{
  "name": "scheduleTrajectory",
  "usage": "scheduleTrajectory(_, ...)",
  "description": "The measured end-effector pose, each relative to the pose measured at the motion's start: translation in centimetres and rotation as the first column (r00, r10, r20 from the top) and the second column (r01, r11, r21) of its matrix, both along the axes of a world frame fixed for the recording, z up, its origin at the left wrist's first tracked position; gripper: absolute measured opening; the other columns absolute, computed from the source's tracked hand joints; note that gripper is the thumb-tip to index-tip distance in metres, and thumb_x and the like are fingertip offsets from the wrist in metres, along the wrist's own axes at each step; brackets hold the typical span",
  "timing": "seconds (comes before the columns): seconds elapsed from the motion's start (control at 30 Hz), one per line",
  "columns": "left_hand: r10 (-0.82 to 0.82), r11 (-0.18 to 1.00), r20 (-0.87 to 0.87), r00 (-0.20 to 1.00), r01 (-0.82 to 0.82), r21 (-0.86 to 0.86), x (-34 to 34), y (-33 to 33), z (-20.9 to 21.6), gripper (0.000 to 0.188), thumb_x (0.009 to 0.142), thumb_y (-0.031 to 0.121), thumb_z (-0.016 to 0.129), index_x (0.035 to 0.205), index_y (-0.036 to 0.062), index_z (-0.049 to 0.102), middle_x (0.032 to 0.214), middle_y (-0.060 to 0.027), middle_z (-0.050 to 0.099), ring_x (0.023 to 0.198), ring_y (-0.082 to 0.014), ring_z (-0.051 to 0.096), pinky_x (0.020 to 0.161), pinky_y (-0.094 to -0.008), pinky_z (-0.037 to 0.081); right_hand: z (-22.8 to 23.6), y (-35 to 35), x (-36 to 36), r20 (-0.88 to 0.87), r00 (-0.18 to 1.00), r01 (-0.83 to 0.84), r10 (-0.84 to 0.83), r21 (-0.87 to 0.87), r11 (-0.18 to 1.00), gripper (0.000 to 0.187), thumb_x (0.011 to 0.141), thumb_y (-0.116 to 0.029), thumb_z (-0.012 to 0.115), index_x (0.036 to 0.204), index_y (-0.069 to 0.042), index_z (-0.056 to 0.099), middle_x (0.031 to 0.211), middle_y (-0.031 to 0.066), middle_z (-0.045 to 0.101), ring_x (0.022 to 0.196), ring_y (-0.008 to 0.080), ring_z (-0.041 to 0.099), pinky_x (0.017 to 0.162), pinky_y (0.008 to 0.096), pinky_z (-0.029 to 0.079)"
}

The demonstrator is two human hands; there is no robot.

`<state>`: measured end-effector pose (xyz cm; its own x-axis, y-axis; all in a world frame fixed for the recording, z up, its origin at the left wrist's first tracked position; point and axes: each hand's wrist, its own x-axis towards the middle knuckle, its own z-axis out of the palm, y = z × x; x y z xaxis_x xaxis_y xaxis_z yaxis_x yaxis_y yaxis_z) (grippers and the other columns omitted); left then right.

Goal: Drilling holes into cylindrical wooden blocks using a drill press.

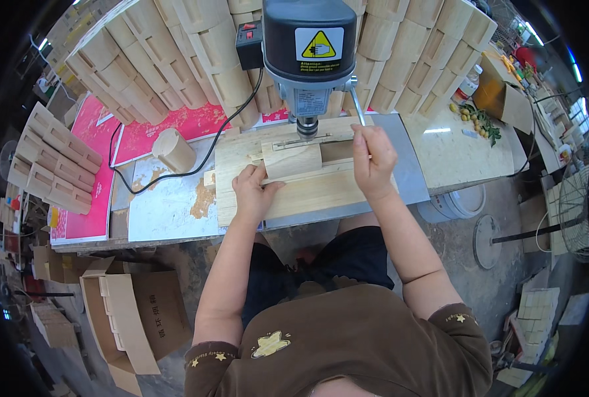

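Note:
A dark drill press (309, 40) stands in front of me, its chuck (307, 127) low over a pale wooden block (293, 161). The block lies in a wooden jig (308, 197) on the bench. My left hand (253, 192) rests at the block's left end, its fingers and thumb spread against the wood. My right hand (374, 159) is closed around the end of the drill press's metal lever (359, 106). The bit's tip is too small to make out at the block's top.
Tall stacks of wooden blocks (152, 56) line the back of the bench. One loose block (173, 151) stands left of the jig, near a black cable (225, 126). At the right lie small yellow fruits with leaves (478, 124). A cardboard box (142, 317) sits on the floor.

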<state>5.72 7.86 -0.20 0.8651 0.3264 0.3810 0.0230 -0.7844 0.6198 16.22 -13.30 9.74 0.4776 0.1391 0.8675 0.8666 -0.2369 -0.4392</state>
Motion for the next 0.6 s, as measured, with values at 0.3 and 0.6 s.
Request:
scheduleTrajectory(0.3, 0.026, 1.000, -0.014, 1.000, -0.026, 0.014, 0.2, -0.1, 0.3, 0.054, 0.061, 0.020, 0.079, 0.112, 0.0136, 0.062, 0.078, -0.0007, 0.056, 0.080, -0.0200, 0.054, 0.081, -0.0366, 0.032, -0.2, -0.1, 0.9, 0.072, 0.997, 0.009, -0.007, -0.026, 1.000, 0.007, 0.081, -0.005, 0.061, 0.087, -0.002, 0.063, 0.070, 0.0110, 0.058, 0.060, 0.0263, 0.056, 0.054, 0.0354, 0.043)
scheduleTrajectory(0.6, 0.037, 0.988, 0.035, 0.999, -0.042, 0.149, 1.1, -2.9, 0.3, 0.035, 0.067, 0.022, 0.076, 0.097, 0.0118, 0.064, 0.079, -0.0028, 0.056, 0.083, -0.0231, 0.053, 0.082, -0.0404, 0.031, 14.2, 3.5, 7.4, -0.107, 0.968, 0.190, -0.227, -0.280, 0.941, 0.032, 0.089, -0.033, 0.051, 0.077, -0.004, 0.057, 0.063, 0.0158, 0.055, 0.059, 0.0305, 0.056, 0.055, 0.0356, 0.042)
